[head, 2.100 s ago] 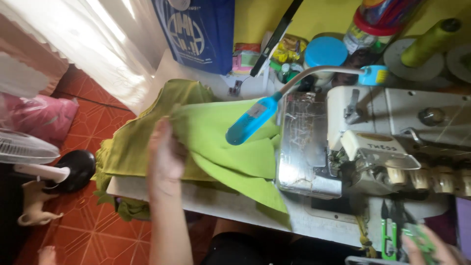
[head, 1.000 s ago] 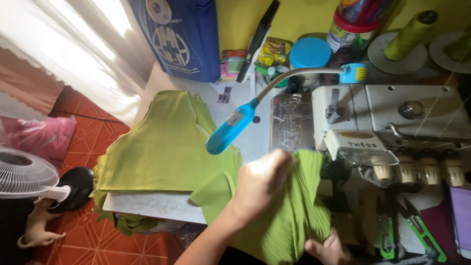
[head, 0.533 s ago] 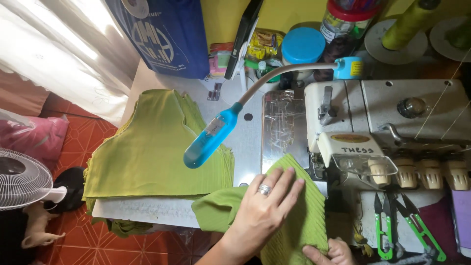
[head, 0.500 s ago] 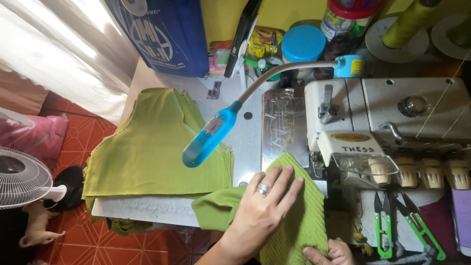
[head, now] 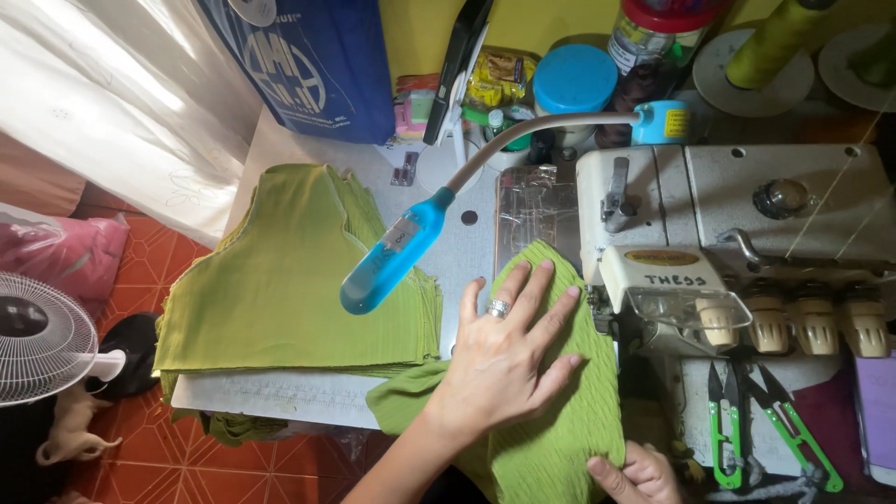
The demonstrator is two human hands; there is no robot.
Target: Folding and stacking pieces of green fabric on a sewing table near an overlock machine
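Head view: left hand lies flat, fingers spread, pressing the green cloth piece at the table's front edge, just beside the sewing machine. Right hand pinches the cloth's near hem. Since 0.5 s ago the cloth's top edge has slid closer to the machine. Cloth stack sits at the table's left end.

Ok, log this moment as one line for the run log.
left hand: flat on green fabric piece | right hand: pinching its lower edge | sewing machine: beside it | cut stack: left
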